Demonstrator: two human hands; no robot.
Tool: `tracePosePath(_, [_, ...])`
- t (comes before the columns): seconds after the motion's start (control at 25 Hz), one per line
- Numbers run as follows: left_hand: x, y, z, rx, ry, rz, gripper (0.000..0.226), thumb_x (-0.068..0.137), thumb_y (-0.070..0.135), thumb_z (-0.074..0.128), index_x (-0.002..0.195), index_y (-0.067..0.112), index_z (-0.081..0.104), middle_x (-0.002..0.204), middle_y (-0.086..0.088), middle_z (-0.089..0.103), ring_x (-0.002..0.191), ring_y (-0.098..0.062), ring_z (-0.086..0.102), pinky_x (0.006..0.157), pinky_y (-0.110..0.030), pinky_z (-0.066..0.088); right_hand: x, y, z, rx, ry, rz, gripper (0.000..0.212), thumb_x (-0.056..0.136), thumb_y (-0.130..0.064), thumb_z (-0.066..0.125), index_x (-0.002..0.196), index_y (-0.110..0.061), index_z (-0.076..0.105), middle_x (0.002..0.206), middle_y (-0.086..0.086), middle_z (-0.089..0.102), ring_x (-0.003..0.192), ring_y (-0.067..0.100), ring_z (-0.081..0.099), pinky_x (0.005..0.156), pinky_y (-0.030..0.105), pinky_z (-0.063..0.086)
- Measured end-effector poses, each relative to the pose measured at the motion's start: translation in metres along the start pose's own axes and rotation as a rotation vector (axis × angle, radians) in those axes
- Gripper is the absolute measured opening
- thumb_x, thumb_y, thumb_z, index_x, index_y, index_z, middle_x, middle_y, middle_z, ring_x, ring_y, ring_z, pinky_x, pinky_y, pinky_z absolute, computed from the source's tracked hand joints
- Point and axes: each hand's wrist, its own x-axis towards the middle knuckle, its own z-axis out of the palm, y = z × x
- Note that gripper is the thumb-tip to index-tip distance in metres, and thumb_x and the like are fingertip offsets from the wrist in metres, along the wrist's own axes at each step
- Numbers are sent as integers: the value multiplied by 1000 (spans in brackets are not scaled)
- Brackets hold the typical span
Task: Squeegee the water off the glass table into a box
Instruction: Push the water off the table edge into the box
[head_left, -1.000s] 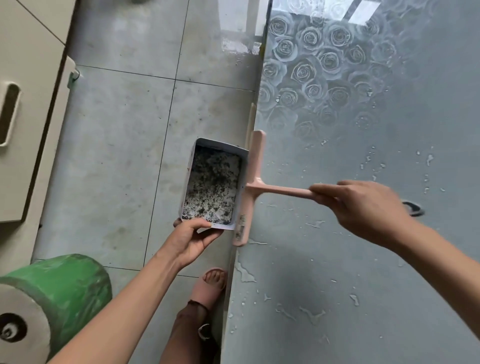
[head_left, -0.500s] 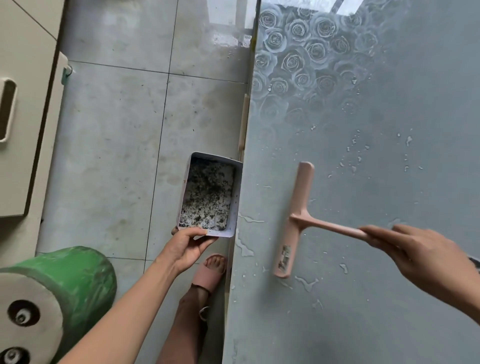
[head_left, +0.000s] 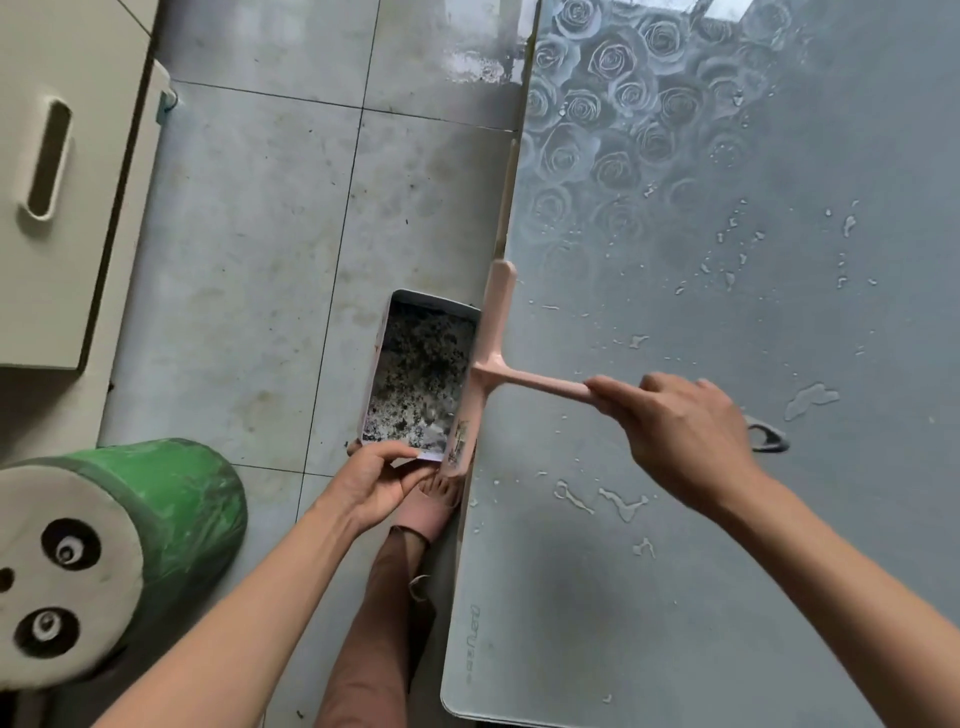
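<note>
Squeegee: I noted its blade along the table's edge, beside the box; light and stiff, I judged.
Right grip: curled round its handle, the proper hold.
Left grip: pinching the box's near rim.

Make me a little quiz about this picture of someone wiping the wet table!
1. True or false: the right hand holds the squeegee by its handle.
2. What holds the box? A. the left hand B. the right hand C. nothing
3. Fill in: the squeegee's blade lies along the table's ____, next to the box.

Key: 1 true. 2 A. 3 edge.
</note>
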Motion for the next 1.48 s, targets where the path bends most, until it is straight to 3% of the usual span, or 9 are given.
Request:
tracePosePath(0.2, [0, -2, -2, -44, -7, 9, 28, 85, -16, 39, 65, 0, 50, 78, -15, 53, 88, -30, 57, 66, -35, 60, -28, 36, -36, -70, -42, 68, 28, 88, -43, 46, 97, -34, 71, 52, 0, 39, 42, 30, 50, 49, 20, 13])
tracePosePath(0.48, [-6, 3, 2, -29, -20, 14, 32, 84, -16, 36, 60, -4, 54, 93, -25, 57, 95, -40, 59, 69, -36, 59, 7, -5, -3, -5, -71, 97, 30, 97, -46, 38, 120, -42, 57, 71, 2, 49, 72, 33, 56, 57, 31, 25])
tracePosePath(0.64, [-19, 18, 5, -49, -4, 44, 53, 87, -15, 35, 41, 0, 57, 80, -20, 54, 90, -39, 58, 71, -43, 57, 2, 23, -21, 372, -63, 341, 39, 98, -43, 40, 136, -36, 44, 107, 9, 65, 102, 34, 59, 77, 38, 43])
tracePosePath(0.8, [-46, 47, 15, 0, -10, 44, 29, 87, -13, 35, 63, -3, 50, 86, -23, 55, 92, -40, 59, 58, -35, 60, 21, 59, -53, 596, -20, 493, 35, 100, -37, 39, 133, -27, 43, 91, 4, 58, 86, 28, 55, 78, 36, 43])
tracePosePath(1.0, [-70, 79, 40, 96, -113, 35, 11, 69, -11, 47, 70, 0, 46, 91, -22, 51, 105, -42, 55, 58, -34, 60, 101, 94, -61, 684, 82, 662, 37, 101, -30, 34, 136, -20, 40, 96, 8, 49, 86, 24, 48, 76, 40, 45])
tracePosePath(1.12, [-74, 89, 55, 151, -133, -2, 10, 65, -10, 49, 71, -2, 48, 94, -23, 51, 110, -44, 53, 66, -39, 60, 88, 74, -35, 559, 81, 765, 37, 101, -27, 33, 137, -23, 40, 105, 19, 59, 93, 36, 57, 84, 43, 45])
tracePosePath(1.2, [-75, 93, 67, 186, -142, -30, 10, 68, -10, 48, 72, -2, 48, 96, -24, 50, 113, -45, 50, 71, -43, 58, 45, 46, -18, 542, 84, 822, 36, 101, -25, 34, 135, -24, 42, 111, 23, 62, 97, 43, 58, 80, 41, 44])
tracePosePath(1.32, [-84, 98, 85, 237, -135, -69, 18, 81, -13, 40, 71, -1, 47, 100, -26, 51, 114, -48, 50, 73, -46, 56, -19, -11, -12, 593, -10, 855, 35, 101, -24, 32, 136, -22, 40, 105, 25, 64, 93, 42, 59, 71, 41, 42])
tracePosePath(1.48, [-99, 104, 100, 285, -122, -91, 19, 84, -13, 37, 73, -3, 49, 109, -34, 54, 110, -53, 53, 71, -47, 57, -47, -44, -44, 687, -50, 828, 31, 101, -27, 36, 130, -25, 47, 105, 14, 66, 97, 36, 58, 74, 35, 42])
